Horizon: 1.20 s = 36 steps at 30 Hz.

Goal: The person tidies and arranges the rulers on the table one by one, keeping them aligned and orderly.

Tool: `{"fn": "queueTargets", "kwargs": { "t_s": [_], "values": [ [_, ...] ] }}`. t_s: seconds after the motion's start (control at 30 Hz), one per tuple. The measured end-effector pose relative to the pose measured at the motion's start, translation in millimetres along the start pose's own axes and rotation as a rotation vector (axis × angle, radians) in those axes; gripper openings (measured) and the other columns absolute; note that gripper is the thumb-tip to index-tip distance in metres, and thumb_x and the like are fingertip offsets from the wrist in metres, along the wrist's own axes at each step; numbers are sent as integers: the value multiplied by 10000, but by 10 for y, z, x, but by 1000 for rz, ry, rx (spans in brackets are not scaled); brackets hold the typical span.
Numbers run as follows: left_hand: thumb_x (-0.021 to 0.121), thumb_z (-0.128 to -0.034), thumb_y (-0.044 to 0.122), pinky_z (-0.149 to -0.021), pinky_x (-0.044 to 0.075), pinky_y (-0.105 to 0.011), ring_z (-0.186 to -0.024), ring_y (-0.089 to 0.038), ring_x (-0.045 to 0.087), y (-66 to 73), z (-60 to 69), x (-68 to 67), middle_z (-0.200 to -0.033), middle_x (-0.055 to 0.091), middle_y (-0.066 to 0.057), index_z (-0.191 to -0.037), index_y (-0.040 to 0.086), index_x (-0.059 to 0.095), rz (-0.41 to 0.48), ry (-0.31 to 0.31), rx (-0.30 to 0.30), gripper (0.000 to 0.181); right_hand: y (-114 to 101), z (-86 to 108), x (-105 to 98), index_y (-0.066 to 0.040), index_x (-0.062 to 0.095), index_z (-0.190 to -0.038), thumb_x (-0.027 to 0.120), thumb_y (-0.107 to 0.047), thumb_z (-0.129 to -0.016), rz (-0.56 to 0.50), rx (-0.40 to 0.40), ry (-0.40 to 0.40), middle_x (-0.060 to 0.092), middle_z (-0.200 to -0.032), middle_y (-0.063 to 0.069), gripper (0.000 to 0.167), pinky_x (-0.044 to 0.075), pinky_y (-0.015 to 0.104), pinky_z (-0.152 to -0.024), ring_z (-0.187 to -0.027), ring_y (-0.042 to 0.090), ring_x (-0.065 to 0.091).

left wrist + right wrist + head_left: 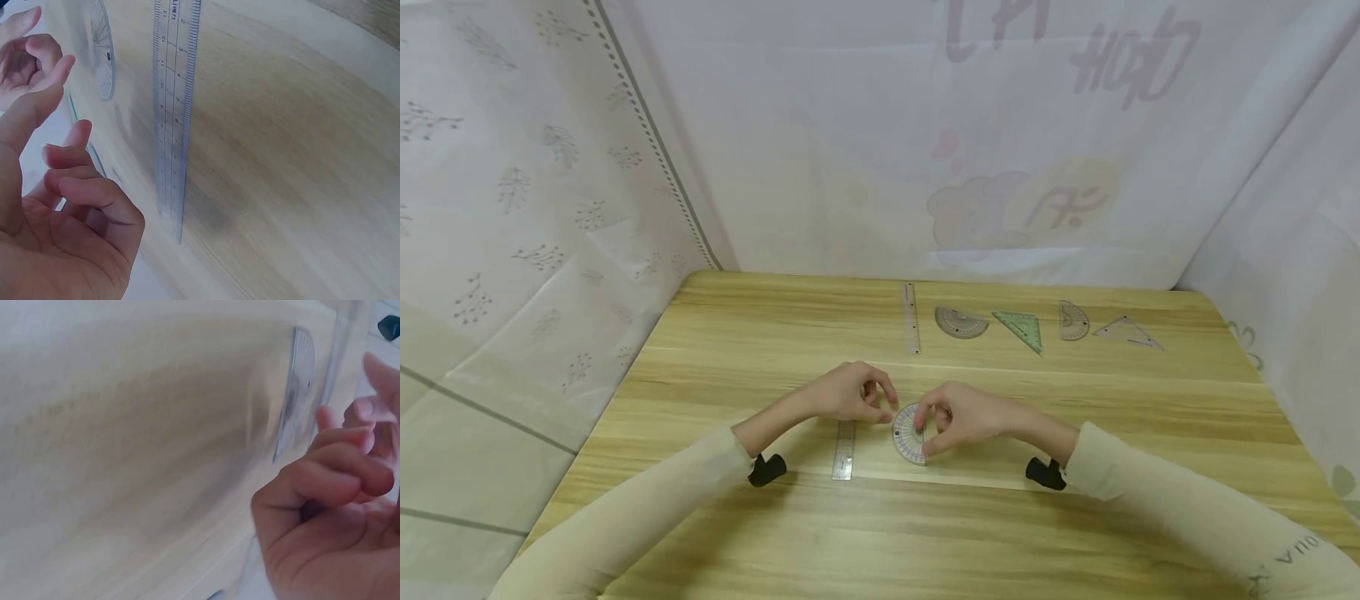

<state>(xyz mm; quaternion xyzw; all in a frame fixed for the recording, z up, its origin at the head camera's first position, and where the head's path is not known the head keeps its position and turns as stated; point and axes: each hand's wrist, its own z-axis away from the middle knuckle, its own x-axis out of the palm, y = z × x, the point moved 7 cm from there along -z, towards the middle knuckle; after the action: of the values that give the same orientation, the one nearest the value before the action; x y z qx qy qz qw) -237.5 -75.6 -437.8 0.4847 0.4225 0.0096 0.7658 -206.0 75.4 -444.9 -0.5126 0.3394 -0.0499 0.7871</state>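
A clear protractor [907,435] lies on the wooden table between the two hands, its straight edge facing right. Above that edge hovers my right hand [972,415], thumb and fingers bent and apart; the right wrist view shows a gap between it and the protractor [296,394]. To the left is a clear straight ruler [844,454], lying lengthwise away from me. Over its far end my left hand [848,392] hangs with loosely bent fingers and nothing in them. In the left wrist view the ruler [172,119] lies beside that hand, untouched.
Farther back on the table [760,325] lie another ruler [912,318], a grey protractor [961,323], a green set square [1021,330], a smaller protractor [1072,322] and a clear set square [1127,333]. Pale curtains [820,150] stand behind and at the sides.
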Motion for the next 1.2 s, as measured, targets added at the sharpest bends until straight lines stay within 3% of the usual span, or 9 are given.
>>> {"fn": "queueTargets", "kwargs": {
  "t_s": [0.2, 0.47, 0.83, 1.2],
  "values": [
    [811, -879, 158, -599, 402, -249, -600, -70, 461, -12, 47, -64, -687, 545, 31, -1065, 47, 723, 19, 41, -12, 234, 34, 2, -138, -2, 677, -1131, 839, -141, -853, -16, -34, 9, 544, -673, -1, 351, 366, 224, -548, -579, 74, 430],
    [822, -872, 180, -629, 426, -276, -644, -106, 496, -67, 82, -213, -722, 550, 24, -1166, 1, 669, 5, 141, -28, 377, 99, -28, -387, 14, 633, -1230, 844, -196, -857, 67, -37, 99, 549, -750, 16, 477, 414, 268, -610, -645, 110, 474],
    [850, -852, 216, -642, 445, -304, -579, -113, 501, -205, -74, -338, -780, 585, -10, -1306, 3, 584, -32, 206, -93, 568, 226, -164, -711, 1, 564, -1352, 849, -283, -861, 127, -55, 158, 561, -848, 74, 635, 455, 333, -625, -676, 194, 506],
    [863, -840, 268, -716, 465, -336, -665, -142, 547, -234, -196, -411, -819, 606, -17, -1358, 32, 557, -58, 224, -162, 647, 302, -293, -917, 0, 512, -1408, 852, -313, -856, 212, -19, 190, 584, -891, 87, 719, 450, 372, -690, -770, 216, 518]
  ]
}}
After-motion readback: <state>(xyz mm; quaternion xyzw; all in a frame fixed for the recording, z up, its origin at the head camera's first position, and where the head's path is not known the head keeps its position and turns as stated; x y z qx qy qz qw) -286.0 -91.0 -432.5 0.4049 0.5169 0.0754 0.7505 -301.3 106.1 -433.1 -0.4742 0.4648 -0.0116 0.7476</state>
